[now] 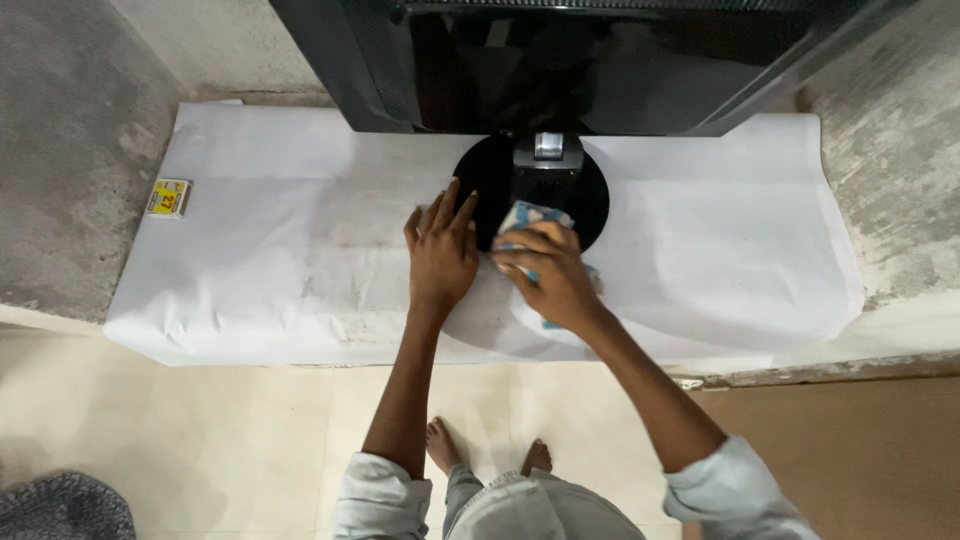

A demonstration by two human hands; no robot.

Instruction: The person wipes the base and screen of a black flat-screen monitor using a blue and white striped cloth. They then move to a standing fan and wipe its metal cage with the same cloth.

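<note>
The right hand [552,272] has its fingers curled tight around a crumpled cloth [532,218], white with blue patches, and presses it down on the near edge of a round black stand base [590,195]. A bit of the same cloth shows under the wrist side of the hand. The left hand [440,255] lies flat just beside it, fingers spread a little and stretched forward, holding nothing — the fingertips reach the left rim of the black base, and the palm rests on the white paper sheet [280,250] that covers the ledge.

The base carries a short black neck [546,158] with a small bright patch on it, and above that hangs the lower part of a dark, glossy screen [580,60] that fills the top of the view. The 2 hands are close together, near touching, both in front of the neck.

Further out, a small yellow and red box [168,197] lies at the far left edge of the paper, well apart from the hands. Rough grey concrete walls [70,150] stand on both sides of the ledge. Below, both forearms run back to rolled pale sleeves [735,490], and 2 bare feet [445,445] stand on a cream tiled floor [200,440]. A dark grey fabric thing [60,505] shows in the bottom left corner.
</note>
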